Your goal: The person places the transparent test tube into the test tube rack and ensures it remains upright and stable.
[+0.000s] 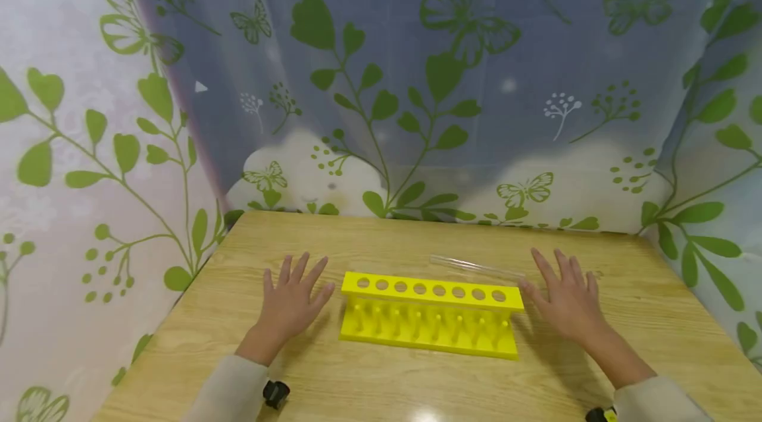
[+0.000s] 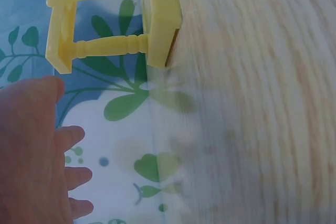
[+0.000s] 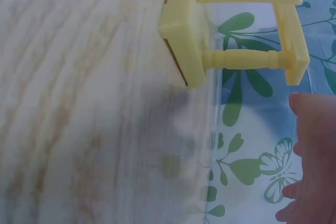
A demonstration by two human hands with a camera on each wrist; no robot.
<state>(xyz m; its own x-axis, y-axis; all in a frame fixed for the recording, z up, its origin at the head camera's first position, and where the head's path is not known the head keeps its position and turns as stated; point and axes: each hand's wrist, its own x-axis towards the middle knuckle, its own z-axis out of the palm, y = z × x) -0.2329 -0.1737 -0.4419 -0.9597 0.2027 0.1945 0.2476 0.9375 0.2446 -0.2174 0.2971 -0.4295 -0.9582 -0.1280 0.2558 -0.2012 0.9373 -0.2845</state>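
Observation:
A yellow test tube rack (image 1: 429, 290) stands upright on the wooden table, a row of round holes along its top and short pegs on its base. Behind its right half lies a clear glass tube (image 1: 476, 267); whether it is one or more I cannot tell. My left hand (image 1: 290, 308) is spread, palm down, off the rack's left end. On the other side, my right hand (image 1: 568, 306) is spread too, its thumb near the rack's right end and the tube's end. Both wrist views show the rack's end posts beside relaxed fingers; neither hand holds anything.
The wooden table (image 1: 381, 385) extends around the rack. A curtain (image 1: 387, 144) printed with green leaves and butterflies hangs along the table's far edge, with similar cloth at both sides. Black wrist devices (image 1: 276, 394) are worn below the sleeves.

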